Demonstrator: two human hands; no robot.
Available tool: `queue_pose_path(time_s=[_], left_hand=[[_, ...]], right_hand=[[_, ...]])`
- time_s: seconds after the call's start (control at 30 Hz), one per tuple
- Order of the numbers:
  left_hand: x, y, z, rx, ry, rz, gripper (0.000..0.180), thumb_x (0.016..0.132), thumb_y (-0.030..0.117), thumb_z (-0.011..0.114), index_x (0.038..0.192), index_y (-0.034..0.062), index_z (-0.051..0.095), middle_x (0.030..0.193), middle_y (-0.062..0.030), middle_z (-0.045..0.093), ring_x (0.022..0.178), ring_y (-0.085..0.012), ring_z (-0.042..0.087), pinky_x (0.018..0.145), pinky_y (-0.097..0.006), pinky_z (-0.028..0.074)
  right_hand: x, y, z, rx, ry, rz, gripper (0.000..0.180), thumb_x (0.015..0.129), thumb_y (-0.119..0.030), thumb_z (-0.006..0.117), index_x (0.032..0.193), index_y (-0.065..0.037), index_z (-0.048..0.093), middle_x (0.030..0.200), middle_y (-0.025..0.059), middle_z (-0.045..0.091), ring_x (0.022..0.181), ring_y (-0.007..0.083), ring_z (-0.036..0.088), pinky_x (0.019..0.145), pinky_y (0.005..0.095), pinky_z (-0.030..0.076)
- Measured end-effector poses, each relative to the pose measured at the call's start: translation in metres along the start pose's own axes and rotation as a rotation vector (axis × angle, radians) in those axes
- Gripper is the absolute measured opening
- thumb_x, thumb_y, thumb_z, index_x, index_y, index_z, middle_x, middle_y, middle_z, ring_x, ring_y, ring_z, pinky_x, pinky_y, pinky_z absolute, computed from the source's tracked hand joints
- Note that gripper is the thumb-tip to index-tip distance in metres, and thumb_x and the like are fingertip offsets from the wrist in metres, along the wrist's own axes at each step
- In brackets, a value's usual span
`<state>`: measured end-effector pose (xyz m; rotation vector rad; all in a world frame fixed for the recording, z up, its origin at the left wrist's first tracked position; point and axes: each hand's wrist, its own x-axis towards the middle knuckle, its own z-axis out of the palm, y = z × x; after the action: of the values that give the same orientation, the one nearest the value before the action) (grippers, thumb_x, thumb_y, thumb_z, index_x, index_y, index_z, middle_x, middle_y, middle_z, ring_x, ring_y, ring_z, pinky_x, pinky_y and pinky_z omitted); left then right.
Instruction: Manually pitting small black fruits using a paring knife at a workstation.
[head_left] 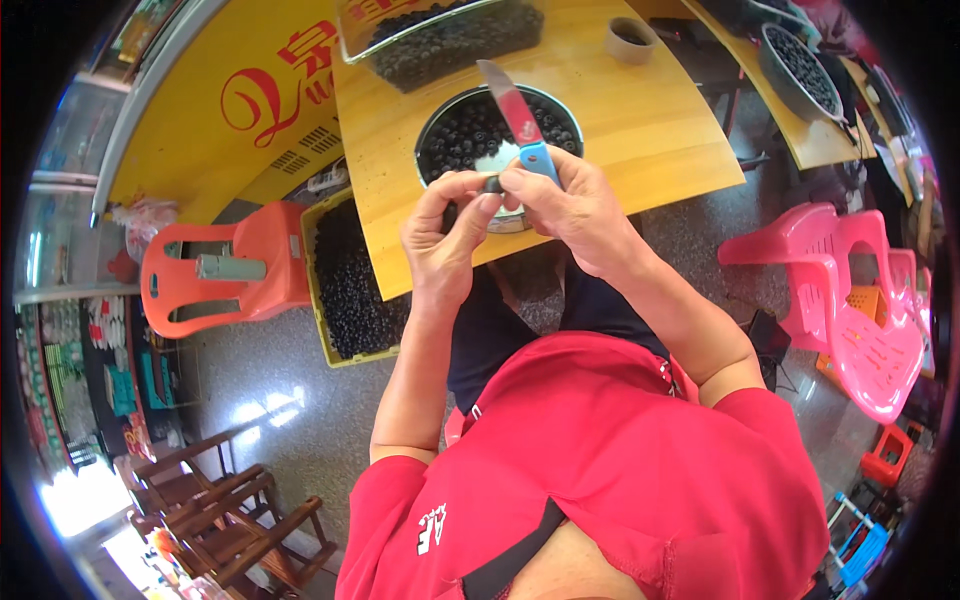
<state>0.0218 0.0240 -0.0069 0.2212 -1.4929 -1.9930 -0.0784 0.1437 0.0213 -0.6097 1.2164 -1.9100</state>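
Note:
My left hand (440, 240) pinches a small dark roundish piece (493, 184), like a nut or fruit, between thumb and forefinger. Another dark piece (449, 216) shows in its curled fingers. My right hand (585, 215) grips a knife (515, 110) with a blue handle and a reddish blade, tip pointing up and away. The right thumb presses against the pinched piece. Right behind both hands stands a round metal bowl (419, 140), with many dark round pieces around a whitish patch; the hands hide its near side.
The bowl stands on a yellow wooden table (660, 140). Behind it is a clear tub (345, 48) of dark pieces, with a small round container (630, 40) nearby. A yellow crate (324, 335) and orange chair (285, 255) stand left, pink chairs (800, 260) right.

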Motion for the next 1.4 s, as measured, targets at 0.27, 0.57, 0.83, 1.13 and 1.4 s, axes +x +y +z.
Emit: queue_pose_path(time_s=[0.27,0.57,0.83,1.13,1.4], left_hand=[[-0.005,0.004,-0.005,-0.217,0.03,-0.085,0.017,0.09,0.008,0.065,0.105,0.0013,0.06,0.079,0.0039,0.056,0.057,-0.0015,0.038,0.05,-0.017,0.028],[-0.001,0.003,-0.002,-0.29,-0.006,-0.066,0.016,0.092,0.008,0.062,0.106,0.0013,0.059,0.081,0.0023,0.057,0.054,-0.0023,0.035,0.048,-0.018,0.024],[0.001,0.001,-0.001,-0.22,-0.01,-0.038,0.016,0.091,0.008,0.064,0.105,0.001,0.06,0.08,0.0022,0.056,0.054,-0.0023,0.034,0.047,-0.018,0.024],[-0.007,0.006,0.001,-0.327,-0.134,0.043,0.015,0.091,0.004,0.062,0.105,-0.0001,0.06,0.081,0.0011,0.056,0.055,-0.0031,0.036,0.048,-0.018,0.027],[-0.01,-0.008,-0.004,-0.319,0.004,-0.014,0.017,0.091,0.002,0.062,0.108,0.0001,0.063,0.085,0.0008,0.058,0.057,-0.0025,0.039,0.049,-0.017,0.029]], right_hand=[[0.006,0.014,-0.004,-0.89,0.024,-0.637,0.012,0.092,-0.011,0.061,0.097,0.0,0.059,0.083,0.0064,0.06,0.069,0.0144,0.057,0.059,0.0265,0.045],[0.005,0.011,-0.009,-1.07,0.043,-0.802,0.014,0.084,-0.004,0.065,0.096,0.0,0.058,0.083,0.0136,0.059,0.068,0.0299,0.061,0.056,0.0349,0.047],[0.006,0.011,-0.014,-1.107,0.064,-0.821,0.014,0.083,-0.004,0.065,0.095,-0.002,0.058,0.08,0.0121,0.057,0.066,0.0304,0.06,0.054,0.036,0.047],[0.015,0.026,-0.031,-1.277,0.17,-0.695,0.013,0.085,-0.005,0.065,0.097,-0.001,0.061,0.078,0.0122,0.056,0.066,0.0303,0.06,0.055,0.0358,0.047],[0.001,0.0,0.005,-0.338,-0.003,-0.26,0.014,0.092,-0.016,0.065,0.096,-0.002,0.063,0.078,-0.0032,0.058,0.07,0.0061,0.055,0.059,0.0206,0.043]])
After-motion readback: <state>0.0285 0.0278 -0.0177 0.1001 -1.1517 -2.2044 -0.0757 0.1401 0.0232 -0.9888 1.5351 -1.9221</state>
